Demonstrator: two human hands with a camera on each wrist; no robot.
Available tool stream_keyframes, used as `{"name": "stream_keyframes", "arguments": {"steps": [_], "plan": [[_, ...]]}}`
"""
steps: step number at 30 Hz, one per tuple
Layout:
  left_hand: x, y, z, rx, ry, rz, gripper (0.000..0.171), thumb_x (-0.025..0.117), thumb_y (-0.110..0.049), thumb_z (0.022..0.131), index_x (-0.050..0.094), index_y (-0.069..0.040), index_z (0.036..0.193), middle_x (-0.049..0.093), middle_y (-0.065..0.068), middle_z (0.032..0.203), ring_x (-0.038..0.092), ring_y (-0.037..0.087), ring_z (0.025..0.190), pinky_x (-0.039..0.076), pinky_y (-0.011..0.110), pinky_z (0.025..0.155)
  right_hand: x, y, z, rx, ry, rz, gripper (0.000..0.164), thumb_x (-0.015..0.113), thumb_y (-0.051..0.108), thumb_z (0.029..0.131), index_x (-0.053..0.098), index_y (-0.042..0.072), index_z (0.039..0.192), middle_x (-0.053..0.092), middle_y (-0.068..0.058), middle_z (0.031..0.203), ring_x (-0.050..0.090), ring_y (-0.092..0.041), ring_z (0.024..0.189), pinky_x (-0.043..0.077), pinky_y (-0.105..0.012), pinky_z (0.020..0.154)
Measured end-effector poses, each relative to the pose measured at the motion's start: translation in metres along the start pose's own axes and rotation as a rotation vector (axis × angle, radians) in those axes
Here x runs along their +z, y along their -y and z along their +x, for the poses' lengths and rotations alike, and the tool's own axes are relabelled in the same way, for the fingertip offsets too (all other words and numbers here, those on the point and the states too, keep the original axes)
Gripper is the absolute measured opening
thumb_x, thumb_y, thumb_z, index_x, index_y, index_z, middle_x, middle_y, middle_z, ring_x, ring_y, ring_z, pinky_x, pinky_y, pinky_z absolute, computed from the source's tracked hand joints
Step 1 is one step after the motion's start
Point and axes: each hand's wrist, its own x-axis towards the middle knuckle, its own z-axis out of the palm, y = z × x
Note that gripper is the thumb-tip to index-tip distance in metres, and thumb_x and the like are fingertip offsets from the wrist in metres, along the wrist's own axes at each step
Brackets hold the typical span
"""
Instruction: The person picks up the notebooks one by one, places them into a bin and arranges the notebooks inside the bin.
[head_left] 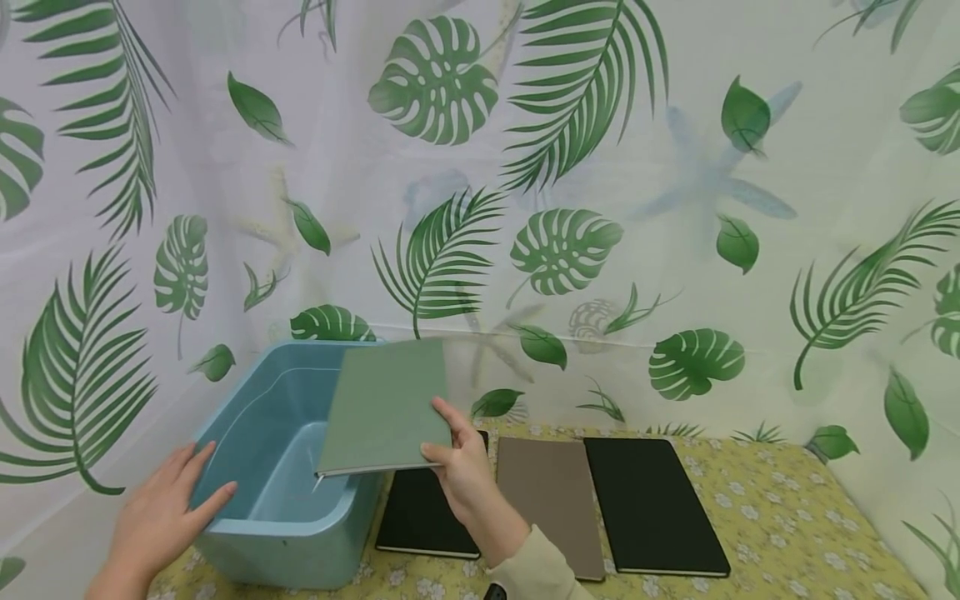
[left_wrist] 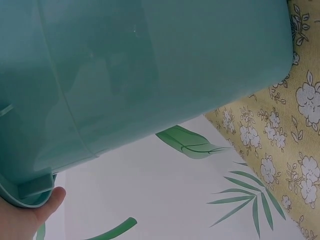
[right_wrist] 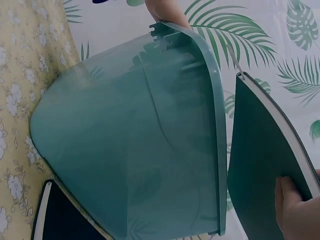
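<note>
A green hardcover notebook [head_left: 386,408] with a ribbon marker is tilted above the right side of a blue plastic tub [head_left: 281,528]. My right hand [head_left: 468,471] pinches its right edge, thumb on the cover and other fingers beneath. In the right wrist view, the notebook [right_wrist: 260,160] shows its pale page edges beside the tub's rim. My left hand [head_left: 161,508] rests at the tub's near left corner, with fingers spread and fairly straight over the rim. The left wrist view shows one fingertip [left_wrist: 57,196] against the outside of the rim.
Right of the tub lie a black notebook [head_left: 423,517], partly hidden by my right hand, a brown notebook [head_left: 551,492] and another black notebook [head_left: 656,508]. Beneath them is a yellow floral cloth [head_left: 787,508]. A leaf-patterned curtain [head_left: 600,175] hangs behind and at the sides.
</note>
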Motion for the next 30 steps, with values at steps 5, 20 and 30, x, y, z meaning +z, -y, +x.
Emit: {"name": "stream_keyframes", "arguments": {"steps": [5, 20, 30], "plan": [[-0.001, 0.000, -0.002, -0.007, -0.001, 0.007, 0.075, 0.043, -0.054, 0.086, 0.037, 0.007, 0.130, 0.030, 0.036, 0.127, 0.029, 0.050, 0.115, 0.029, 0.065, 0.083, 0.008, -0.006, 0.005, 0.012, 0.007, -0.009, 0.060, 0.042, -0.015, 0.084, 0.025, 0.004, 0.139, 0.004, -0.014, 0.146, 0.045, -0.015, 0.088, 0.035, -0.021, 0.057], [0.000, -0.003, -0.002, 0.008, -0.044, -0.001, 0.073, 0.044, -0.053, 0.086, 0.039, 0.005, 0.129, 0.032, 0.034, 0.129, 0.030, 0.048, 0.116, 0.030, 0.064, 0.083, 0.030, -0.021, 0.017, 0.045, -0.013, 0.000, 0.063, 0.042, -0.016, 0.083, 0.023, 0.003, 0.139, 0.018, -0.020, 0.141, 0.042, -0.029, 0.113, 0.041, -0.027, 0.067], [0.000, 0.000, 0.000, 0.001, -0.052, -0.003, 0.070, 0.043, -0.052, 0.087, 0.040, 0.005, 0.129, 0.032, 0.034, 0.129, 0.030, 0.048, 0.117, 0.030, 0.063, 0.084, 0.044, -0.030, 0.025, 0.063, -0.012, -0.015, 0.064, 0.042, -0.018, 0.081, 0.024, 0.002, 0.139, 0.015, -0.020, 0.142, 0.034, -0.033, 0.121, 0.043, -0.027, 0.072]]}}
